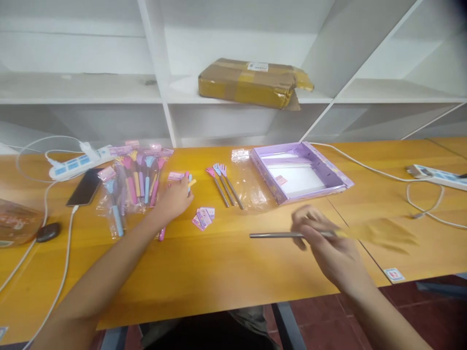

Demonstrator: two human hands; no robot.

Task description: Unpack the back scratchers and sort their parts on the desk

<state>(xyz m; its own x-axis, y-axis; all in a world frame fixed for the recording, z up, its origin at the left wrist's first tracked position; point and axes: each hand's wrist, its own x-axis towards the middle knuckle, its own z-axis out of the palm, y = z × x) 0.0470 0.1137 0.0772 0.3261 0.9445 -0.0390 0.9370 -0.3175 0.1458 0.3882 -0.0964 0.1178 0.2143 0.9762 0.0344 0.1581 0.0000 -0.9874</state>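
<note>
My left hand (175, 198) is closed at a small group of coloured handles, with the tip of a yellow handle (192, 183) sticking out at its fingertips. Pink and blue handle ends show beside it, and my palm hides the rest. In my right hand (324, 238) is a back scratcher, its metal rod (273, 235) pointing left and its yellow claw head (390, 233) blurred by motion. Between the hands lie several metal-rod scratchers (226, 187) with pink, blue and purple heads. Small printed cards (203, 218) rest below them.
Bagged scratchers (136, 180), a phone (84, 187), a power strip (76, 164) and a black mouse (48, 232) are at the left. Clear bags (251, 187) lie beside a purple tray (268, 180). A taped carton (248, 82) sits on the shelf. Cables and another strip (438, 176) are at the right.
</note>
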